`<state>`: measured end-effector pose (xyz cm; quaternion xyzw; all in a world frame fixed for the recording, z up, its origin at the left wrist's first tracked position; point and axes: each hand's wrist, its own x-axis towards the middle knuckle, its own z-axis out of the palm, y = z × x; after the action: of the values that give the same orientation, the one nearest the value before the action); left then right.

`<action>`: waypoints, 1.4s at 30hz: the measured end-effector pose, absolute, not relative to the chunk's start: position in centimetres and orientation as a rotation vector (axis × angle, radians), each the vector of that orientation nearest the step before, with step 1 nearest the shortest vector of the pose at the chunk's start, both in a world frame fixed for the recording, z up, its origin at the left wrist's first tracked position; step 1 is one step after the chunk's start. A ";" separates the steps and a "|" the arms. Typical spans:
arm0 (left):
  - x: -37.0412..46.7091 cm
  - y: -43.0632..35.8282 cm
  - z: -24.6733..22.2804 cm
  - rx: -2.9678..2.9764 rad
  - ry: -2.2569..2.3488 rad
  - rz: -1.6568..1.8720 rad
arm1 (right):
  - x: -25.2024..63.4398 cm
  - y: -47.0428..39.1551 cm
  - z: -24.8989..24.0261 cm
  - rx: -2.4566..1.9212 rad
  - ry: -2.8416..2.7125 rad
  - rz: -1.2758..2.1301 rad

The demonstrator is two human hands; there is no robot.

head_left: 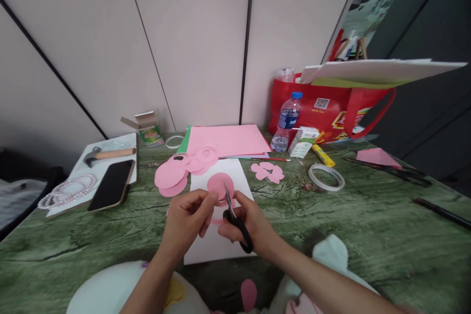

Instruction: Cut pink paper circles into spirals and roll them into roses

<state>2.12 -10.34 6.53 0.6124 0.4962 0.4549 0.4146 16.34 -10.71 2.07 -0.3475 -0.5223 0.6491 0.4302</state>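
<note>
The white sheet [235, 244] lies on the green table [368, 225], and the pink disc [219, 184] is held just above its middle. The left hand [189, 216] pinches the lower edge of the disc between thumb and fingertips, its other fingers curled in. The right hand [253, 221] is closed around the black handles of the scissors [241, 228], whose blades point away from the person and overlap the right part of the disc. Another pink piece [217, 216] shows partly behind the hands, over the sheet; what of it lies flat is hard to tell. Left of the sheet, and partly over its far left corner, is a spread of pink cutouts [171, 174]. Right of the sheet, near its far corner, lie pink petals [262, 171]. Beyond the sheet's far edge are stacked pink papers [228, 138], with a pencil [270, 159] lying crosswise just on the sheet's side of them. Well to the left of the sheet are a phone [112, 185], a hammer [114, 153] and beads [68, 189]; beyond its far left corner stand an open box [151, 135] and a thin ring [174, 147]. To its far right are a bottle [288, 122], a carton [303, 143], a glue stick [324, 155], a tape roll [327, 188] and a red bag [312, 100].
</note>
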 end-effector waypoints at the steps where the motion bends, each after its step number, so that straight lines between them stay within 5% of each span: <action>1: 2.1 -10.3 6.5 1.537 1.242 1.148 | 16.3 -10.7 2.1 -0.876 -1.304 1.614; 42: 2.4 -8.3 4.1 1.727 1.271 0.803 | 17.3 -7.8 1.6 -1.024 -1.152 1.331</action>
<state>2.35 -8.30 4.05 0.6867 0.5055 0.3192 0.4134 17.30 -7.78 1.60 -0.4280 -0.4816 0.5564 0.5247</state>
